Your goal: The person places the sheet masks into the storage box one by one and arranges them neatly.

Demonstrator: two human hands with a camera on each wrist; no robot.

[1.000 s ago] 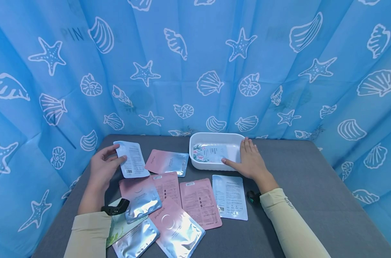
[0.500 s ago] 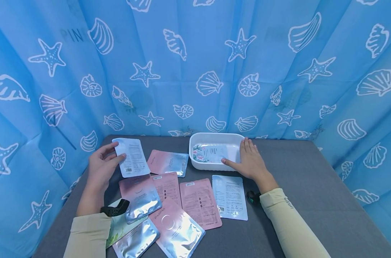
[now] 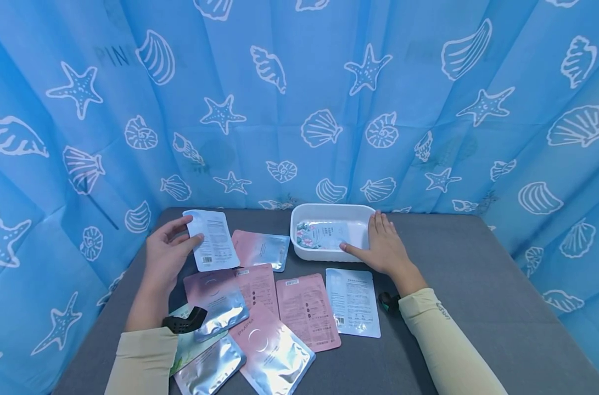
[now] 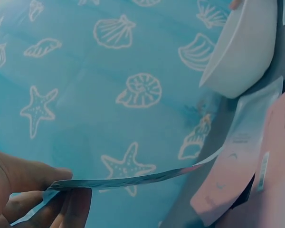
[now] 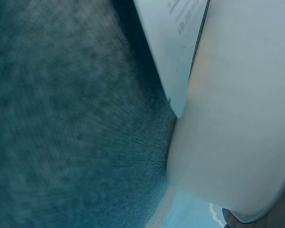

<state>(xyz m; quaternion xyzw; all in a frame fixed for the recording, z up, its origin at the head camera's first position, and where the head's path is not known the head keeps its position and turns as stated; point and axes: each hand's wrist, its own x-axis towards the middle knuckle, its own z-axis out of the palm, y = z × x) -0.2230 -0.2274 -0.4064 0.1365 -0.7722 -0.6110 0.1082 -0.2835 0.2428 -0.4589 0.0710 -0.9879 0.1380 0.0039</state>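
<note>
Between thumb and fingers, my left hand [image 3: 168, 249] pinches a white-and-pale-blue sheet mask packet [image 3: 212, 241] by its left edge. The packet tilts up, printed side toward me. Seen from the left wrist, this held packet [image 4: 133, 181] is nearly edge-on and slightly bowed. My right hand [image 3: 385, 247] rests on the right end of a white plastic basin [image 3: 324, 255], its fingers straight along the rim and its thumb over the front rim. Inside the basin lies one flowered packet [image 3: 324, 235]. The right wrist view shows the basin's outer wall [image 5: 232, 109] but not the fingers.
A pink-and-silver packet [image 3: 262, 248] lies left of the basin. Several pink packets [image 3: 306, 312] overlap at the front, with a green one [image 3: 192, 348] under the left wrist. A pale blue packet [image 3: 352, 302] lies before the basin. A patterned blue curtain [image 3: 299, 109] hangs behind.
My left hand has moved a little right, with the held packet lifted slightly and carried along. The right hand and the basin have stayed in place.
</note>
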